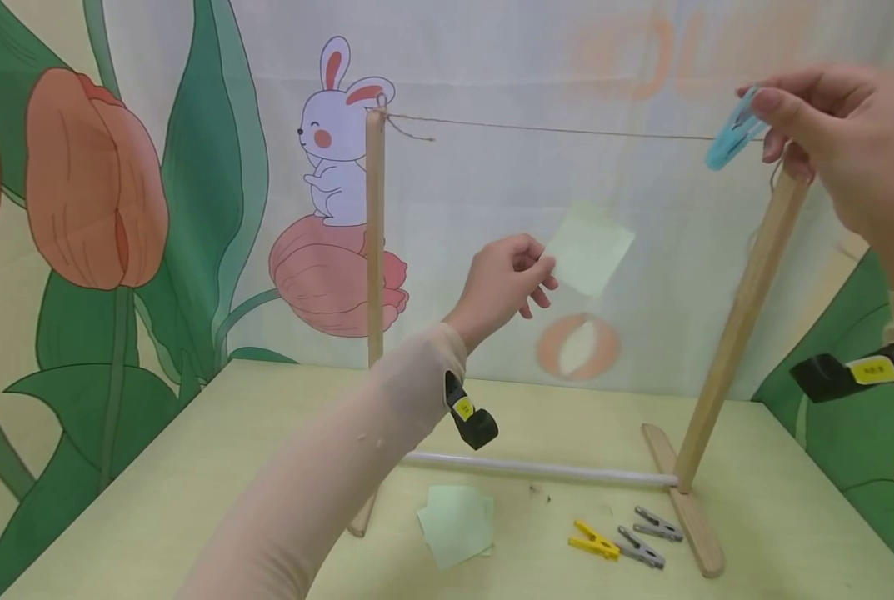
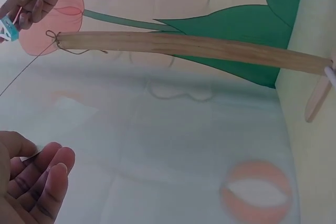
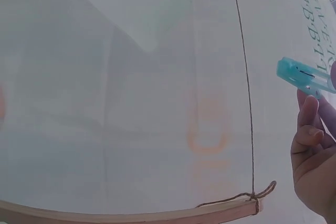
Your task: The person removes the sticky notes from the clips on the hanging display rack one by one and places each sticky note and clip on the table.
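Observation:
My left hand (image 1: 510, 271) pinches a pale green square of paper (image 1: 592, 250) by its edge, tilted and below the string (image 1: 551, 127). Higher up at the right, a light blue clothespin (image 1: 735, 133) is held between the thumb and fingers of my right hand (image 1: 844, 125). That hand is beside the top of the right wooden post (image 1: 750, 317). In the right wrist view the clothespin (image 3: 302, 74) points toward the string (image 3: 244, 77), with a gap between them. The left wrist view shows the curled fingers of the left hand (image 2: 37, 182).
A white rod (image 1: 529, 467) joins the posts low down; the left post (image 1: 375, 242) carries the string's other knot. On the table lie a stack of green papers (image 1: 457, 525), a yellow clothespin (image 1: 594, 540) and grey clothespins (image 1: 641, 547). Behind hangs a printed cloth (image 1: 476, 192).

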Available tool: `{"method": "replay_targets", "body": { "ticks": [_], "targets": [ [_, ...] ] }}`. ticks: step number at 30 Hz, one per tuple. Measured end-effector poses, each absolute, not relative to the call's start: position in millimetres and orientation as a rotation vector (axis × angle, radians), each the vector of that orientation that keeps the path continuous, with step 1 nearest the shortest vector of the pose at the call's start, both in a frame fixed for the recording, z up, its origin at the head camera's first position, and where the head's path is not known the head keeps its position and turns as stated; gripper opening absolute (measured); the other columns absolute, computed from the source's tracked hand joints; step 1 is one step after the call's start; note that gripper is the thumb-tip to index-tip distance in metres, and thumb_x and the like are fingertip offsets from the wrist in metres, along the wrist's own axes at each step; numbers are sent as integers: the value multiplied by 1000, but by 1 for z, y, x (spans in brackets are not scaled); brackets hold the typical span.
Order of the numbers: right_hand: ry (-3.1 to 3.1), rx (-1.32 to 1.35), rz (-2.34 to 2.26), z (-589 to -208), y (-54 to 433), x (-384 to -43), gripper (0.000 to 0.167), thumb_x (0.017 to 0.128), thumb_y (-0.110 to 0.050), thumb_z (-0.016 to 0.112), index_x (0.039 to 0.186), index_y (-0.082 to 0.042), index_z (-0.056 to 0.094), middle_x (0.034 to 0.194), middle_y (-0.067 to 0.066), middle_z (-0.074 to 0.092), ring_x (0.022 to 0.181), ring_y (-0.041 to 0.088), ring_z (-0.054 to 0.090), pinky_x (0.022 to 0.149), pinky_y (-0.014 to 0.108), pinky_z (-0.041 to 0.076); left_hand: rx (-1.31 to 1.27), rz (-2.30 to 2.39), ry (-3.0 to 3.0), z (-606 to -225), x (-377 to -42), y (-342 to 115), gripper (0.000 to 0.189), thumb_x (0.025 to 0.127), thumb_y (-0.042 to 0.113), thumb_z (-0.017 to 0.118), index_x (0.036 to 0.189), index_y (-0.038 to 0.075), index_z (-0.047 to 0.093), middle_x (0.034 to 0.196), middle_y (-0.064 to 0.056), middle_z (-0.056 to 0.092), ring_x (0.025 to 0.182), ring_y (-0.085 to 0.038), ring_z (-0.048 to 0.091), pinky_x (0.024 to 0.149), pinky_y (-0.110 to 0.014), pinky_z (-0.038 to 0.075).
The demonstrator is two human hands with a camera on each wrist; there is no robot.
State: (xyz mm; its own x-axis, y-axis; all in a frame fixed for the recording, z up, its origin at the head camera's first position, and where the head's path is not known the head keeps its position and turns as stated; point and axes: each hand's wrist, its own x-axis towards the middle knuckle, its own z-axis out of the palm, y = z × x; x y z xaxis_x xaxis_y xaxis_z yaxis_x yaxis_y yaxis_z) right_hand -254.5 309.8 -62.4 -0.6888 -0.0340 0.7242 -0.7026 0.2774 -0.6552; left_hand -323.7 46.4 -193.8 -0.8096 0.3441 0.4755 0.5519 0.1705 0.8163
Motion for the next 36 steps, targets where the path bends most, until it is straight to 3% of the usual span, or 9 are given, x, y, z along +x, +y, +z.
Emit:
{"method": "replay_targets", "body": {
  "ticks": [5,11,17,26,32,36],
  "targets": [
    [-1994,658,1418,-71,307,-250,15,91,-14,63,100,-7,73,62,-2,57,52,13,39,41,22,28,-907,-1658,-2284,-201,-320,35,13,96,19,58,93,6,60,82,-9,69,73,-29,69,53,-29,56],
    [-1994,691,1477,-84,304,-247,12,90,-8,65,98,-5,74,59,-1,59,48,13,40,39,25,26,-930,-1581,-2336,-213,-313,24,13,96,19,59,94,7,62,82,-8,68,69,-24,67,53,-28,55],
    [-2104,661,1268,-102,306,-243,17,93,-9,60,105,-9,73,64,-5,58,48,12,39,40,25,29,-955,-1480,-2386,-225,-305,16,14,96,18,58,94,5,62,81,-7,68,64,-15,65,52,-26,54],
    [-2185,679,1191,-132,309,-237,19,94,-5,59,102,-16,73,83,-15,69,51,10,41,42,28,27,-994,-1409,-2411,-240,-294,0,11,96,17,59,90,8,63,77,-5,68,61,-13,64,51,-27,54],
    [-2252,686,1114,-154,311,-233,23,94,-4,59,105,-20,71,66,-10,59,52,10,41,41,30,25,-1029,-1393,-2452,-253,-287,-8,10,95,15,60,88,9,63,75,-5,67,60,-11,62,50,-28,54],
    [-2272,721,1101,-171,314,-232,27,93,-1,59,105,-22,71,63,-10,58,53,9,43,40,30,25,-1065,-1378,-2469,-264,-284,-13,11,95,15,60,89,7,64,76,-7,68,59,-8,61,49,-27,53]
  ]
}}
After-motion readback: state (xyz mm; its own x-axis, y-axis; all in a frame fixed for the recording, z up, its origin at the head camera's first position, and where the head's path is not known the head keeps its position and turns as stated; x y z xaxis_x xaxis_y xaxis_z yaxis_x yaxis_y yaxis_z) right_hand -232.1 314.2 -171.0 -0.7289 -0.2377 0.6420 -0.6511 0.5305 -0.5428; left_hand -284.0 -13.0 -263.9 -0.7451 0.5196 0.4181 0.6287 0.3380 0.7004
